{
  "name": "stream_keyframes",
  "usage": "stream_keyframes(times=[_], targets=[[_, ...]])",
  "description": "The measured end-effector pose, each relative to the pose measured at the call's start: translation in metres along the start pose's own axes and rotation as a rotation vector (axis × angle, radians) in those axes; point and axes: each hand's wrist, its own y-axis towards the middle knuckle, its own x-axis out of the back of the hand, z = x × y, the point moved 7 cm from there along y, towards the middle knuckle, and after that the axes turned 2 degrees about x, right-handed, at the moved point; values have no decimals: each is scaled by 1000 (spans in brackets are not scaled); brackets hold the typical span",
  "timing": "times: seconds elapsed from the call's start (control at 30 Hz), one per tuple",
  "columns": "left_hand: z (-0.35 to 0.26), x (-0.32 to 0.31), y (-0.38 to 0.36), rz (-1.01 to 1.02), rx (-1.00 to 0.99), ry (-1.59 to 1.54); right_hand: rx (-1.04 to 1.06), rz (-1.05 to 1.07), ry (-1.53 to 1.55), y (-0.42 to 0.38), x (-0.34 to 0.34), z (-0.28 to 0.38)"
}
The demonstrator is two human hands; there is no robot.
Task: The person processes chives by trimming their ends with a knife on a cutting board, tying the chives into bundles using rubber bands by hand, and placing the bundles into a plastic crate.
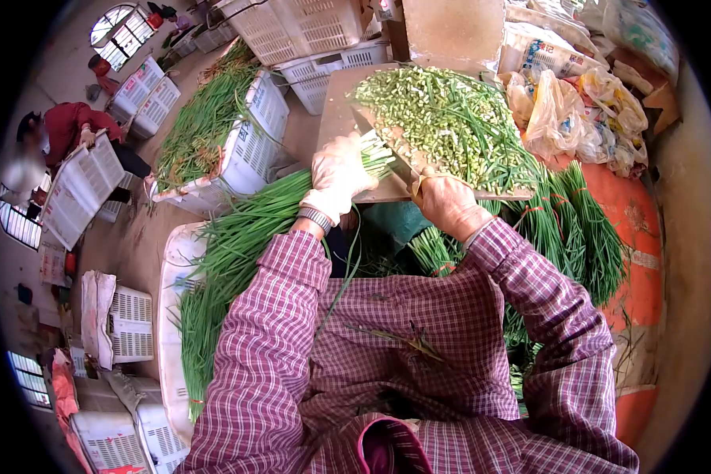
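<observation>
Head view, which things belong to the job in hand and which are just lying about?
In use:
knife, in the right hand
green stalks, held by the left hand
cutting board
chopped pieces

Apparently just lying about:
plastic bags
stacked white crates

"What sort of room are we standing in?"
"A vegetable packing shed, I'd say: white plastic crates [308, 31] stacked up, an open crate [262, 118] heaped with green stalks [201, 122], banded chive bundles [574, 209] by the cutting board [338, 101]."
"And another worker [73, 130] holding a slatted crate [83, 186], near a barred window [20, 227]."
</observation>
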Motion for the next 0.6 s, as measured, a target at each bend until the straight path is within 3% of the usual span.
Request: stream_keyframes(times=[0.07,0.1,0.23,0.37,0.4,0.47,0.53,0.57,0.6], targets=[[1,-7,3,0,-14,-18,-47,-161,-7,2,-3,4],[2,-7,5,-6,-20,-32,-130,-86,-9,9,-7,2],[-2,5,-4,7,27,-15,-21,93,-155,62,-13,19],[0,3,-6,50,52,-24,48,79,-277,61,0,0],[1,4,-7,88,70,-49,145,17,-265,60,2,-2],[5,-1,-7,123,86,-82,100,16,-366,68,1,-18],[7,15,-14,-165,-102,-374,28,-49,-378,84,10,-43],[12,19,-22,-167,-93,-373,-36,-60,-371,86,22,-50],[13,31,-33,-296,-155,-495,-38,-101,-381,84,33,-52]])
